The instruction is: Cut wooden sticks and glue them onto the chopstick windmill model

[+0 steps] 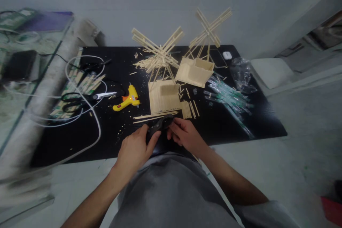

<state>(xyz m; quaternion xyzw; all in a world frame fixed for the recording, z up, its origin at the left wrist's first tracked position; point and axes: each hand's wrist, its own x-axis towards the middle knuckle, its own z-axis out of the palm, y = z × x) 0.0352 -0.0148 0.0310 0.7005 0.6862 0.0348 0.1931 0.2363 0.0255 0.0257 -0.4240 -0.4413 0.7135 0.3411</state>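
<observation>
My left hand (135,149) is wrapped round a dark, rounded hand-held tool (161,124) near the table's front edge; its kind cannot be made out. At the tool's right end, my right hand (184,133) has its fingers pinched together, and what lies between them is hidden. Just beyond the tool lie a few thin wooden sticks (149,117). A model of pale sticks with a flat base (162,98) and crossed blades (160,51) stands behind them. To its right is a similar model (196,71).
A yellow glue gun (128,99) and black-handled scissors (88,97) lie left, near a looped white cable (99,128) and bundled sticks (72,89). Plastic-wrapped packets (229,94) and a white case (227,55) are right. Stick offcuts (149,63) are heaped behind. A white stool (272,71) stands beside the table.
</observation>
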